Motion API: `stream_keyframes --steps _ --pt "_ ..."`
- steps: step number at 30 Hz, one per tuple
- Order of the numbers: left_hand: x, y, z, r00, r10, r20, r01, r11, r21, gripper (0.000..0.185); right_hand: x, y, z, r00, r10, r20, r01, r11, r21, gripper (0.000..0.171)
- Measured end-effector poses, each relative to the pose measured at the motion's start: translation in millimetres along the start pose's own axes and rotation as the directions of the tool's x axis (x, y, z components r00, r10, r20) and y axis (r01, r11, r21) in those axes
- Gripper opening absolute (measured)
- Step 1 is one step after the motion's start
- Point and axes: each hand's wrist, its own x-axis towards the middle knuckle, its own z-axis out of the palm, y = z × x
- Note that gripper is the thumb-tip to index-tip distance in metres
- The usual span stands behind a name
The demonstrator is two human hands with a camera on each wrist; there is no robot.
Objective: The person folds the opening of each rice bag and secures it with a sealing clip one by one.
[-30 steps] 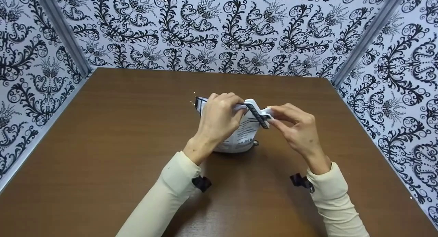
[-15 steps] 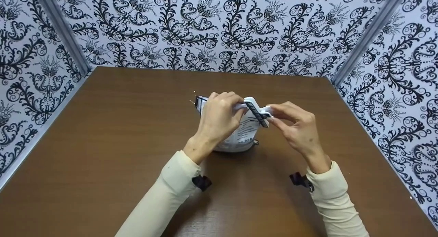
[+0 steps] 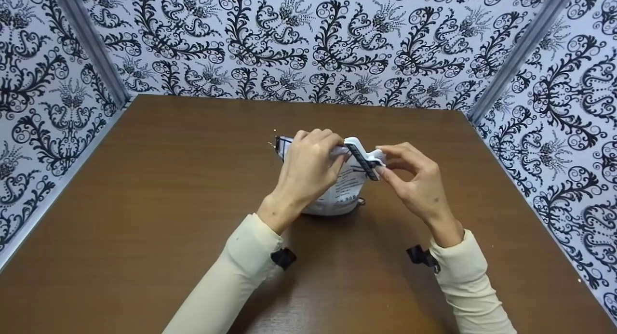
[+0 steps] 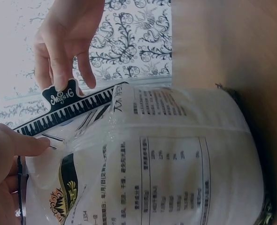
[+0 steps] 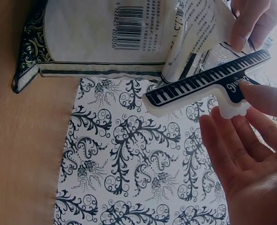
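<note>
A white plastic food bag (image 3: 340,199) with printed text stands on the table. My left hand (image 3: 306,167) pinches its folded top, fingers partly hidden behind the plastic. At the right side of that top sits a white bag clip (image 3: 361,161) with a black piano-key pattern. My right hand (image 3: 424,184) holds the clip's handle between thumb and fingers. In the left wrist view the clip (image 4: 63,112) lies along the bag's upper edge, and its handle reads "Music". The right wrist view shows my thumb (image 5: 265,99) on the handle.
A brown wooden table (image 3: 168,204) lies under the bag. Patterned black-and-white panels (image 3: 289,45) with grey corner posts enclose the back and sides. Black straps (image 3: 283,258) hang at both sleeve cuffs.
My right hand's fingers arch slightly more at the clip's handle. The left hand, the bag and the clip stay nearly in place.
</note>
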Motion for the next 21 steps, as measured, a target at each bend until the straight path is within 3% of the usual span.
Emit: stream_keyframes --steps 13,21 --pt "-9.2 -13.2 -7.3 0.996 0.067 -0.052 -0.055 0.977 0.208 0.036 -6.6 7.2 -1.5 1.0 0.014 -0.007 -0.014 1.0 -0.019 0.042" --pt "-17.2 -27.9 -12.6 0.992 0.071 -0.107 -0.038 0.96 0.278 0.064 -18.7 20.5 -12.8 0.995 0.101 -0.004 -0.101 0.986 -0.13 0.047"
